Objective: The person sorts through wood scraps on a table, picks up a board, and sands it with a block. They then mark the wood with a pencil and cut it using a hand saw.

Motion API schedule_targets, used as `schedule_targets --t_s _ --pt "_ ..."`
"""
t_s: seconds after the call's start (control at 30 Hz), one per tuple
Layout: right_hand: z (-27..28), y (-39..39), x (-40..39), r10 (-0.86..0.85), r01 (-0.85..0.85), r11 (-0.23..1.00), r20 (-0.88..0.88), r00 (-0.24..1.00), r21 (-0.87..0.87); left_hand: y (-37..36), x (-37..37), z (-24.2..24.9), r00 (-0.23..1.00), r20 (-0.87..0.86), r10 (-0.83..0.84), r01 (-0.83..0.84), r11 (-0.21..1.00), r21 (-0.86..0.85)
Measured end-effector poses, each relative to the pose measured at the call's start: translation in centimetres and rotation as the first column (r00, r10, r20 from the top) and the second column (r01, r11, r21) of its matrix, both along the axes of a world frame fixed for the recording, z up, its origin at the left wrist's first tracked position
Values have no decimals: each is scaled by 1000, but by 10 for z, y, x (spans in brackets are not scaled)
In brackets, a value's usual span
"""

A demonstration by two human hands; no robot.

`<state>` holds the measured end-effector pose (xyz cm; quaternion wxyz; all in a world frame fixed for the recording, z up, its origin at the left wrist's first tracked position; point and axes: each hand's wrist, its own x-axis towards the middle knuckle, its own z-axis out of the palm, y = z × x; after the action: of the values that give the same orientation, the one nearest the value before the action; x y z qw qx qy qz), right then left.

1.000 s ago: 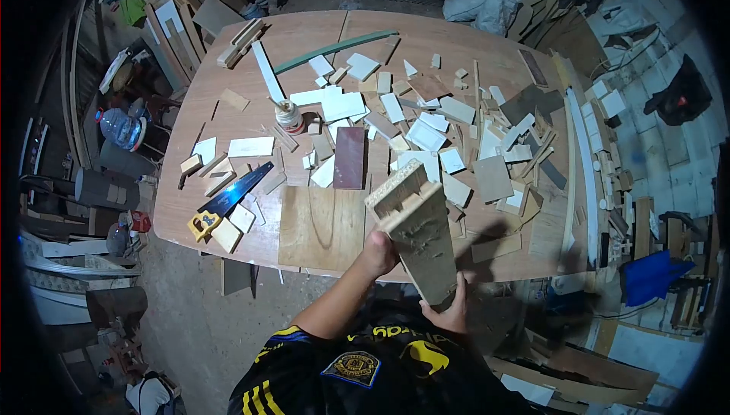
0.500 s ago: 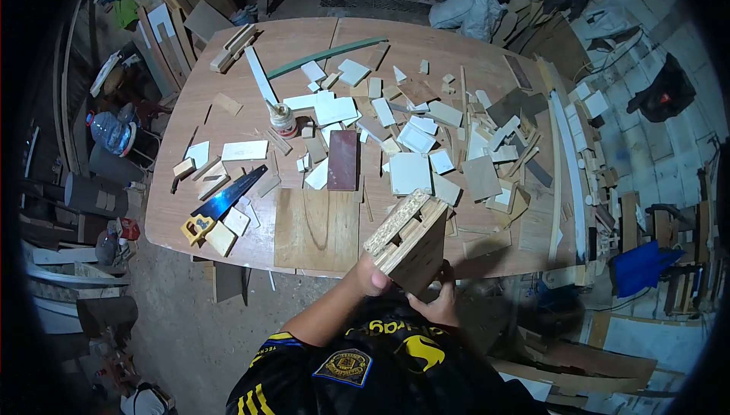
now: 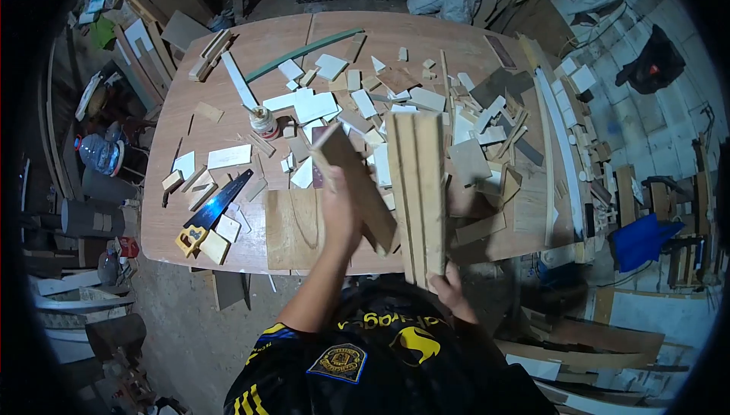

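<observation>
My left hand [image 3: 341, 213] is closed around the edge of a flat wooden board [image 3: 354, 187], which is tilted, its dark face turned right. To its right, my right hand [image 3: 450, 290] grips the lower end of a long wooden piece [image 3: 417, 194] with lengthwise ridges, held nearly upright. The board and the ridged piece are apart, with a narrow gap between them near the bottom. Both are above the front of the table [image 3: 251, 251]. Behind them, a dark red block [image 3: 317, 136] is mostly hidden.
A handsaw [image 3: 217, 213] with a yellow handle lies at the left front, beside a square plywood sheet [image 3: 293, 225]. A jar [image 3: 263, 122] stands farther back. White and brown offcuts [image 3: 315, 105] cover the middle and right, and a green strip [image 3: 304, 55] lies at the back.
The wooden pieces held together in both hands are now separated. My left hand has lifted the board up and left; the ridged piece in my right hand has turned upright. The view has shifted slightly.
</observation>
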<state>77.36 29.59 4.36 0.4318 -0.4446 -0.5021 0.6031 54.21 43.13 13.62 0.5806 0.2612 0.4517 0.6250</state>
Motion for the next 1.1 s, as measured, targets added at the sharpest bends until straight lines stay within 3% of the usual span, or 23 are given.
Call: schedule_targets --t_s 0.03,0.07,0.13,0.17,0.23,0.33,0.53,0.6,0.83,0.93,1.1 --pt "0 5 5 56 -62 997 -118 992 -51 9 -7 -10 999 24 45 -46 999 14" --pt "-11 6 14 139 -205 969 -391 910 -134 14 -16 -20 999 48 8 -9 1000 12" --pt "35 16 4 104 -314 916 -608 787 -250 14 -24 -24 987 157 -37 38 999 -5" --pt "37 18 6 136 -342 910 -615 777 -232 14 -26 -26 986 161 -45 47 999 -7" --pt "42 22 10 164 -366 901 -597 785 -234 10 -30 -26 960 196 -198 200 980 14" --pt "47 28 7 225 -387 900 -546 807 -202 9 -22 -20 977 112 -182 182 983 11" --pt "19 24 4 118 -212 947 -353 928 -240 8 -26 -25 968 90 -232 232 973 15" --pt "37 32 -7 77 -108 987 -246 966 -117 7 -31 -28 968 71 -240 240 971 16" --pt "33 38 -22 -122 80 985 -283 951 -155 1 -43 -35 977 115 -177 177 984 14" --pt "27 38 -21 -161 141 984 -201 966 -112 -1 -47 -37 978 119 -174 177 984 -16" --pt "27 36 -18 -171 144 980 -210 963 -138 -4 -54 -46 984 33 -174 177 980 -95"
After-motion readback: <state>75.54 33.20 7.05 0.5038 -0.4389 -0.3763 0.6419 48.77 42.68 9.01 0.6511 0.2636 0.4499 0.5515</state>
